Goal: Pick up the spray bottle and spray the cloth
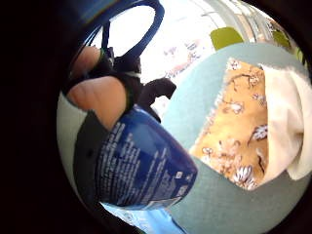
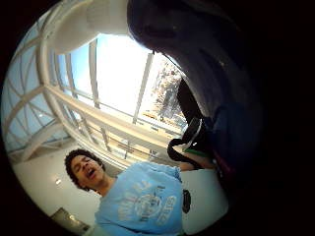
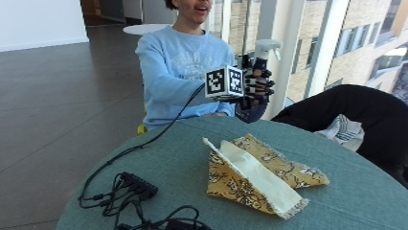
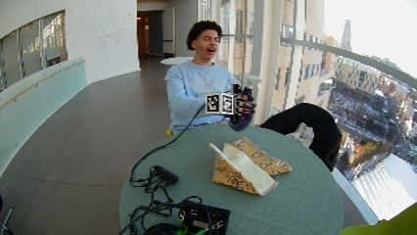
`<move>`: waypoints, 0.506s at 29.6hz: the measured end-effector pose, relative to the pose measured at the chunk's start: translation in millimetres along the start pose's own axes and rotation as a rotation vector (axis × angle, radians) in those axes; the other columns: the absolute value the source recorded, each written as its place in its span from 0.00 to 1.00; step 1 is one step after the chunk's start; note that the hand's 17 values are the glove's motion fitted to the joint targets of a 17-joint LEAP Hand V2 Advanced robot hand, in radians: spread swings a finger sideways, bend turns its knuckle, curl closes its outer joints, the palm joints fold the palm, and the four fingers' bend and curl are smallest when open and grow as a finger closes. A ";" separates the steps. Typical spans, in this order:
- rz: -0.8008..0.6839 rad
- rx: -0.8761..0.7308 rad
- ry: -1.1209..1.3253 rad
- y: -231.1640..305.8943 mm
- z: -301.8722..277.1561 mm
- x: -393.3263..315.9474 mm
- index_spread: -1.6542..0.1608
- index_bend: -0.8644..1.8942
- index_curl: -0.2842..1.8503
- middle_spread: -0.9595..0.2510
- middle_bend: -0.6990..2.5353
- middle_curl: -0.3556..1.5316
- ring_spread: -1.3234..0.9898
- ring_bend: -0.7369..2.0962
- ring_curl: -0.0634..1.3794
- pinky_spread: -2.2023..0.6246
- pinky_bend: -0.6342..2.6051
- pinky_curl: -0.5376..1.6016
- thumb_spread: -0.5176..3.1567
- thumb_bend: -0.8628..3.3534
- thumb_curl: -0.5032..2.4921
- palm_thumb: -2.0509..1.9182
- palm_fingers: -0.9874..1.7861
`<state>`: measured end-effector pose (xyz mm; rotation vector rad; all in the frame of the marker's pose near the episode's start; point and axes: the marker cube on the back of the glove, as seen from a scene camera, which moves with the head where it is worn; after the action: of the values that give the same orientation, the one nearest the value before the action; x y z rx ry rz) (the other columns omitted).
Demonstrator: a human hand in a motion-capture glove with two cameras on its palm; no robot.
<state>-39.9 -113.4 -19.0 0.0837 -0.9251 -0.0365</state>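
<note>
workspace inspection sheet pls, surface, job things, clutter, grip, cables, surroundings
surface: round table with a teal cover.
job's things: spray bottle held up in the air above the table's far edge, white head on top; yellow flowered cloth lies folded on the table, cream lining showing.
clutter: black box at the near edge; dark jacket over a chair beside the table.
grip: right hand wraps the bottle, raised at chest height.
cables: black cables bundled at the near edge, one running up to the hand.
surroundings: big windows, buildings outside, grey floor.
</note>
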 end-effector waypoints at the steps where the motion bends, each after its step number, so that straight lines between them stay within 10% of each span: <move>1: -0.018 -0.001 -0.002 -5.5 7.2 -1.1 0.78 0.35 0.23 0.75 0.30 0.44 0.58 0.45 0.33 0.87 0.27 0.42 0.36 0.20 0.42 0.74 0.67; 15: -0.088 -0.031 -0.020 -52.0 98.6 28.3 0.76 0.35 0.24 0.73 0.30 0.44 0.57 0.45 0.32 0.87 0.26 0.41 0.37 0.20 0.41 0.74 0.65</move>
<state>-101.3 -172.8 57.9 0.0952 -0.9400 -0.1330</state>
